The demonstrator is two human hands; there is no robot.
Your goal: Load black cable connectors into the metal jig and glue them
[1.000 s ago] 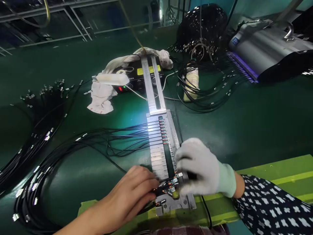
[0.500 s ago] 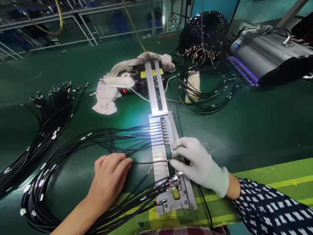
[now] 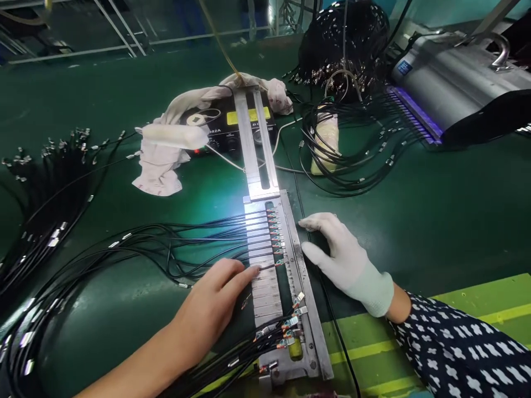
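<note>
My bare left hand (image 3: 213, 296) pinches a black cable (image 3: 267, 267) at the left edge of the slotted metal fixture (image 3: 265, 301). That cable lies across the slots, and its connector end reaches the right-hand rail. Above it several black cables (image 3: 219, 221) lie side by side in the slots, their small metal connectors (image 3: 274, 224) lined up. My right hand (image 3: 342, 257), in a white glove, is just right of the rail with thumb and fingers apart and nothing in it. More cables with metal connectors (image 3: 290, 326) rest loose over the fixture's near end.
Behind the fixture stand a black control box (image 3: 224, 130), a white cloth (image 3: 160, 171) and a white cylindrical piece (image 3: 174, 136). A cable bundle (image 3: 50, 193) lies at left. At back right are a silver machine (image 3: 460, 94) with purple light and a heap of black cables (image 3: 340, 44).
My left hand has moved right, up to the fixture, and the cable now sits higher in the row of slots. My right hand has let go of the connector end and drawn back right, opening.
</note>
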